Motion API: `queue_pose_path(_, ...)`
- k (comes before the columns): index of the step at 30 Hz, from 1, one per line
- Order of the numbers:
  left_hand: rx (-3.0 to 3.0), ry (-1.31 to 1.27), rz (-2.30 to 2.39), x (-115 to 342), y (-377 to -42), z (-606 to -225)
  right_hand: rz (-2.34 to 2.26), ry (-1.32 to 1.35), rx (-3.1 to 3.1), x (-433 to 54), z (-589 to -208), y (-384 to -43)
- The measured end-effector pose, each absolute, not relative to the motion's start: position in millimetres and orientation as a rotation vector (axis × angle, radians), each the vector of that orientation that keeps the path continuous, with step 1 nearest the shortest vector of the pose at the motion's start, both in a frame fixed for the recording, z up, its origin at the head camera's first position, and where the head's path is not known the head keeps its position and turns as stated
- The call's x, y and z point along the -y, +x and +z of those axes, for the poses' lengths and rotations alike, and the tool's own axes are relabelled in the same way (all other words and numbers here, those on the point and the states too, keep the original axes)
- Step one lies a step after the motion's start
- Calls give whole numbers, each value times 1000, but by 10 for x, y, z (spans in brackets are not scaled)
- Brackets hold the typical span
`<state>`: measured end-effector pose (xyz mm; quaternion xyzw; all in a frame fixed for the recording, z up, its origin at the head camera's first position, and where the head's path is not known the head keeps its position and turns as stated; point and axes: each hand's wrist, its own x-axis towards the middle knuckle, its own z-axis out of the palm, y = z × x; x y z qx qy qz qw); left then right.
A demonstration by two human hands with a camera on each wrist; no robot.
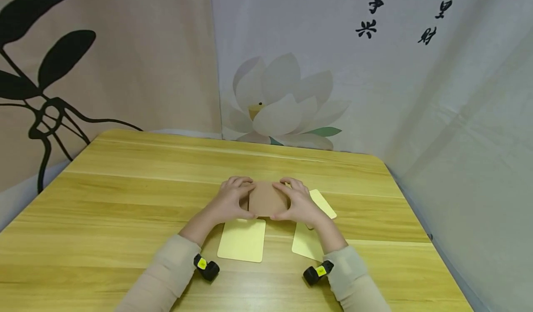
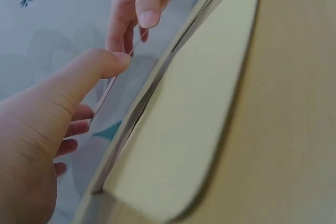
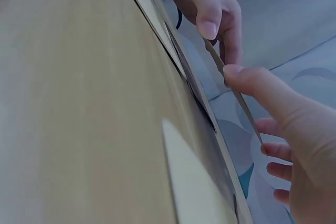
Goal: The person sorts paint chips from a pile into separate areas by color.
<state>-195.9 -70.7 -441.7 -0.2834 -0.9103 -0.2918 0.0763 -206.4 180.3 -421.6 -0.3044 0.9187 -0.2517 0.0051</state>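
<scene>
A thin brown square card [image 1: 268, 199] is held between both hands above the table. My left hand [image 1: 231, 200] pinches its left side, thumb at the near edge and fingers at the far edge. On the opposite side my right hand [image 1: 298, 203] grips it the same way. Both wrist views show the thin card [image 3: 242, 103] edge-on. A pale yellow card [image 1: 241, 240] lies flat below my left hand. Two more pale yellow pieces lie near my right wrist, one nearer card [image 1: 306, 241] and one farther card [image 1: 323, 203], both partly covered by the hand and forearm.
The wooden table [image 1: 137, 201] reaches back to a fabric backdrop [image 1: 399, 99] printed with a lotus, leaves and black characters. A black wrist camera [image 1: 207, 269] sits on the left wrist and another black camera [image 1: 317, 273] on the right.
</scene>
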Motion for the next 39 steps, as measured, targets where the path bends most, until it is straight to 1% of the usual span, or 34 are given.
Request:
queue_pose_path(13, 2767, -837, -917, 986, -2021, -4438, -750, -907, -2876, -1508, -4333, -2191)
queue_pose_path(21, 2795, -805, -883, 1108, -2037, -4471, -723, -898, -2862, -1367, -4354, -2211)
queue_pose_path(39, 2822, -771, -921, 1255, -2057, -4527, -733, -891, -2838, -1220, -4467, -2274)
